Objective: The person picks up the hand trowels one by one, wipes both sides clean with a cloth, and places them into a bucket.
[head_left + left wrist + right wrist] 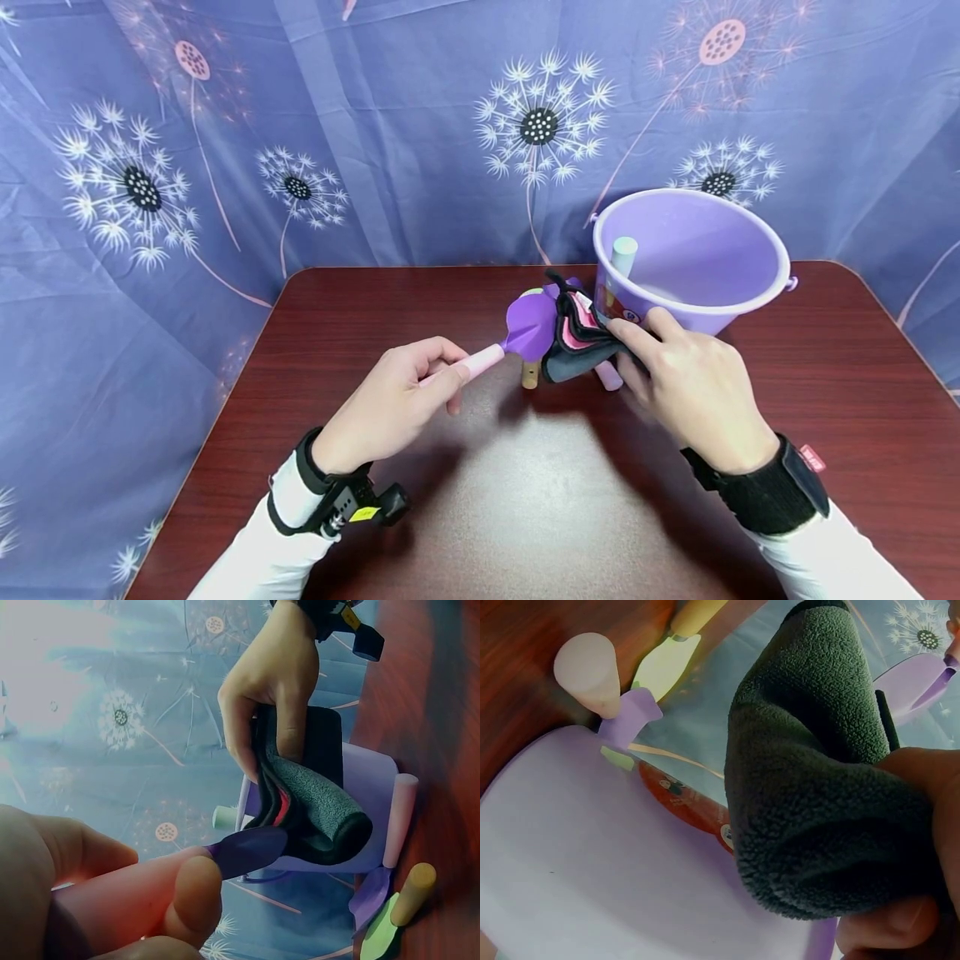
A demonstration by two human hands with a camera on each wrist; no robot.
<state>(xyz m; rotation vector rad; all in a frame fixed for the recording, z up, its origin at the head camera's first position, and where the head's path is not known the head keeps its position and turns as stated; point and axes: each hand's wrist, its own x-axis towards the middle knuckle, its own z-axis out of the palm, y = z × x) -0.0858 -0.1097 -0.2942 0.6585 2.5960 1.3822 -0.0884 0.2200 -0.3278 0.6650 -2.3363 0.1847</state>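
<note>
My left hand (397,396) pinches the pink handle of a small toy shovel (531,325), its purple blade pointing away to the right. In my right hand (693,387) is a folded dark grey fleecy cloth (573,367) with black edging and pink-red layers showing. The cloth overlaps the blade's right side in the head view. From the left wrist view, the blade tip is right at the folds of the cloth (326,799). The right wrist view has the cloth (817,825) gripped between thumb and fingers, hanging over the bucket's side.
A purple bucket (690,317) stands at the back right, with a mint-coloured handle (624,254) sticking up inside. Beside it lie a green-bladed tool (381,930) with a tan handle and a purple-bladed one with a pink handle (401,817). Behind the table hangs a blue dandelion-print curtain (420,125).
</note>
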